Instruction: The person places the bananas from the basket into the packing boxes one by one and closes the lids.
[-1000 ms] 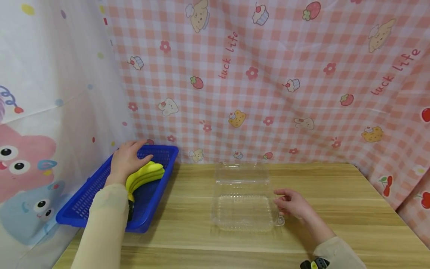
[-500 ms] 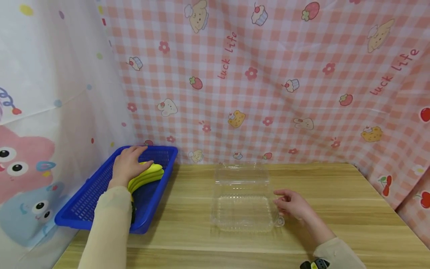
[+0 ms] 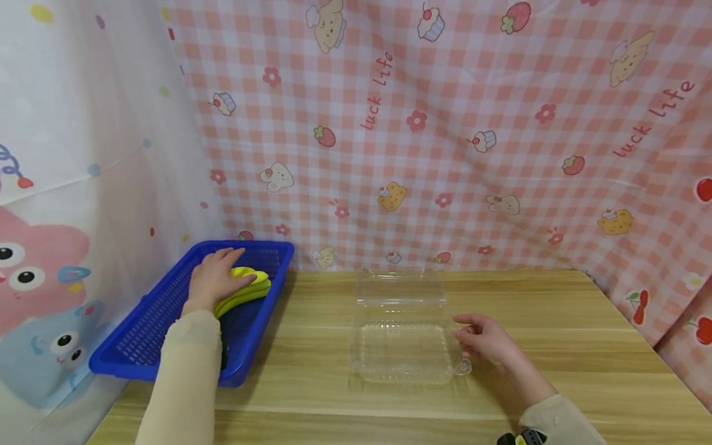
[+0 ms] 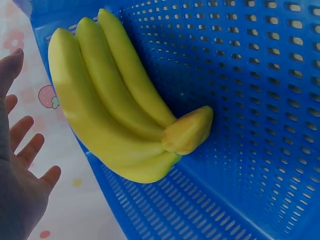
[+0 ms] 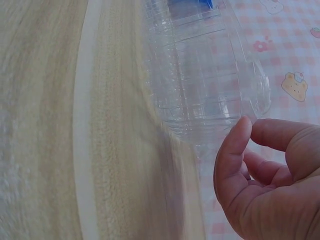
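My left hand hovers over a blue plastic basket, fingers spread and nothing in them. Below it lies a bunch of yellow bananas, partly hidden by the hand in the head view. In the left wrist view the whole bunch of bananas shows, stem towards the middle, with the left hand apart from it. A clear plastic clamshell box sits on the table with its lid folded back. At its right edge my right hand pinches the rim between thumb and index finger, as the right wrist view shows.
The wooden table carries the basket at the left and the box near the middle. A pink checked cloth hangs behind it, and a white printed cloth hangs right beside the basket.
My left hand has shifted slightly right and lower over the bananas. The right hand, box and bananas stay in place.
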{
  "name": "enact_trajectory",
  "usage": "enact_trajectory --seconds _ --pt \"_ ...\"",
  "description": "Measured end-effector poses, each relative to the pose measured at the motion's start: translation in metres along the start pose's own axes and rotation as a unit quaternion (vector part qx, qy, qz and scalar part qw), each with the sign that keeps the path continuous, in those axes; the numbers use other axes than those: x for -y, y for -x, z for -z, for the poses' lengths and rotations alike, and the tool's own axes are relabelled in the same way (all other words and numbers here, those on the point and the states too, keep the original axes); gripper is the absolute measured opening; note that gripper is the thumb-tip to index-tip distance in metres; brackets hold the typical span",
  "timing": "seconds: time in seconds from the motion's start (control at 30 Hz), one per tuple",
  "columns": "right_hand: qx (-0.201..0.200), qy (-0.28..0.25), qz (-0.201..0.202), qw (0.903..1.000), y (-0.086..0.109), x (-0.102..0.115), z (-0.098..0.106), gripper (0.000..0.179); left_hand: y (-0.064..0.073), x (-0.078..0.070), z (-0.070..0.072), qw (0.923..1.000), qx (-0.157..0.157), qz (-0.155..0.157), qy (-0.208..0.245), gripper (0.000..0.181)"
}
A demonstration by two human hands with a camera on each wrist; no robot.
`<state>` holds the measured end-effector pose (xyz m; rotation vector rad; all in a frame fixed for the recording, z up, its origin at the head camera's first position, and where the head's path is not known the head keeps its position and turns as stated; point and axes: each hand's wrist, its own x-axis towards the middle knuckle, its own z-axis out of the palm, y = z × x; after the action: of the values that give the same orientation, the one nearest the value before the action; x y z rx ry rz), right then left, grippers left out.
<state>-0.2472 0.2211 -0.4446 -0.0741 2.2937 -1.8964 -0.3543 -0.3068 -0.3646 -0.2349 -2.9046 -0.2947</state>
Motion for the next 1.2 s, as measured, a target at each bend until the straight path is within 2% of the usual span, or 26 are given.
enact_trajectory --seconds 0.23,0.53,0.77,1.2 --pt "0.003 -0.004 0.0 1.0 0.0 0.0 -0.001 0.048 0.0 0.003 -0.007 0.9998 0.017 0.013 0.004 0.083" --pt "0.007 -0.001 0.005 1.0 0.0 -0.001 0.0 0.048 0.002 0.004 -0.012 0.9991 0.035 0.017 0.018 0.085" --pt "0.009 0.003 0.007 0.9999 0.0 -0.001 0.0 0.047 0.003 0.004 -0.015 0.9986 0.047 0.02 0.013 0.087" --pt "0.009 0.009 0.003 0.9999 0.001 -0.001 0.001 0.046 0.006 0.004 -0.018 0.9928 0.114 0.024 0.028 0.085"
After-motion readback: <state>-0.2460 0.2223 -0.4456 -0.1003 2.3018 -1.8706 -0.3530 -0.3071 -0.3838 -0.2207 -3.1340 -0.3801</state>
